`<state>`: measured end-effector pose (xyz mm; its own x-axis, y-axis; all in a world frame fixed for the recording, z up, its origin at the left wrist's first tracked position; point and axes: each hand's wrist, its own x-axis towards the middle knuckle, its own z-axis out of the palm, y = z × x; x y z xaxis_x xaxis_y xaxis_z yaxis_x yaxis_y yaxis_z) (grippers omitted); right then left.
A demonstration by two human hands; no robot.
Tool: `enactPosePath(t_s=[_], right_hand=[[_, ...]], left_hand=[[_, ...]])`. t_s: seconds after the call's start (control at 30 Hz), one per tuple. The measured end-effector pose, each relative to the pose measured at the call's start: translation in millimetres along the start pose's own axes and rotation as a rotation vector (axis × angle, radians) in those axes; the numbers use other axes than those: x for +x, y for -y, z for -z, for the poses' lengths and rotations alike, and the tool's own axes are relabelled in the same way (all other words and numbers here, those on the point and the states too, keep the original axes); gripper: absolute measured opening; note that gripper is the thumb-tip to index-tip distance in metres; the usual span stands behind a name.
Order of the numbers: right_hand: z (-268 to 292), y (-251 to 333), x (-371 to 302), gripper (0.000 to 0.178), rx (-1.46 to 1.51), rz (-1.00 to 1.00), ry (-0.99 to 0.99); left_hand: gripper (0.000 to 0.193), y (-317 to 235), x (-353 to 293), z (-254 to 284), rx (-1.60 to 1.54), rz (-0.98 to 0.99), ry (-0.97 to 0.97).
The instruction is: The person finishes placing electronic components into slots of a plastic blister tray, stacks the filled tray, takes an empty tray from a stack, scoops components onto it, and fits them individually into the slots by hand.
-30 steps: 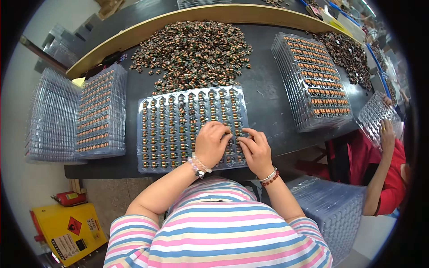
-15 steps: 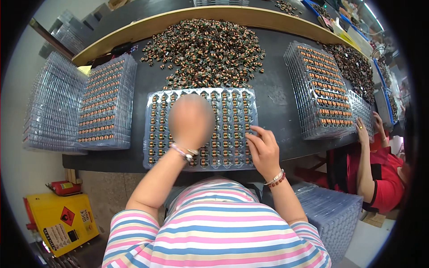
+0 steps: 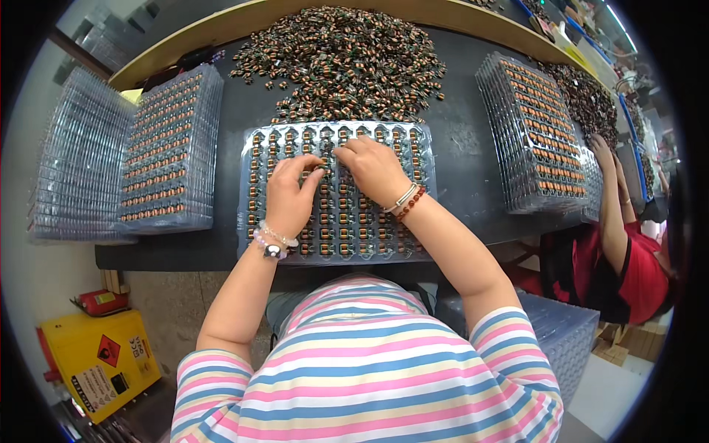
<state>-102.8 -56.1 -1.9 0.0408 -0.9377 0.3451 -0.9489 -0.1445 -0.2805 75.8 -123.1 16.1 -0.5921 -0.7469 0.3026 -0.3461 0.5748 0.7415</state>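
A clear plastic tray [image 3: 247, 229] lies in front of me, its rows of pockets filled with small copper-wound coils [image 3: 344, 214]. Over the tray's upper middle, my left hand [image 3: 290, 193] pinches a small coil [image 3: 320, 167] between thumb and fingertips. Just to its right, my right hand [image 3: 373, 170] reaches across the same rows, fingers bent and closed against the tray. Whatever its fingertips hold, if anything, is too small and hidden to make out. Beyond the tray's far edge spreads a large heap of loose coils [image 3: 347, 63].
Stacks of filled trays stand left [image 3: 166, 159] and right [image 3: 539, 133], with stacked clear trays [image 3: 77, 162] at far left. A wooden rail [image 3: 244, 16] borders the bench. Another person [image 3: 613, 244] works at right. Below are a yellow box [image 3: 100, 362] and more trays [image 3: 554, 340].
My right hand has moved from the tray's right edge to its upper middle. My left hand has shifted slightly left, and the view has tilted a little.
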Motion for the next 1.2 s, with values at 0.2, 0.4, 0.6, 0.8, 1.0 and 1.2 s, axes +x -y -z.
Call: enactPosePath(t_s=[0.2,0.4,0.6,0.8,1.0,1.2], right_hand=[[31,-1,-43,0.027,0.275,-0.195,-0.197],[48,-5,-90,0.017,1.002,-0.669,-0.249],[53,-4,-101,0.018,0.685,-0.542,-0.283],[38,-16,-56,0.027,0.094,-0.183,-0.231],[15,-41,-33,0.023,-0.029,-0.08,-0.136],[45,-20,-61,0.015,0.247,-0.224,-0.346]], left_hand=[[0.014,-21,-16,-6,-0.479,0.278,0.172],[0.014,-30,-17,-29,-0.831,0.393,0.319],[0.022,-41,-28,-41,-0.756,0.446,0.434],[0.019,-49,-29,-35,-0.657,0.468,0.463],[0.015,-67,-38,-43,-0.17,-0.015,0.389],[0.009,-67,-50,-73,0.051,-0.36,0.287]])
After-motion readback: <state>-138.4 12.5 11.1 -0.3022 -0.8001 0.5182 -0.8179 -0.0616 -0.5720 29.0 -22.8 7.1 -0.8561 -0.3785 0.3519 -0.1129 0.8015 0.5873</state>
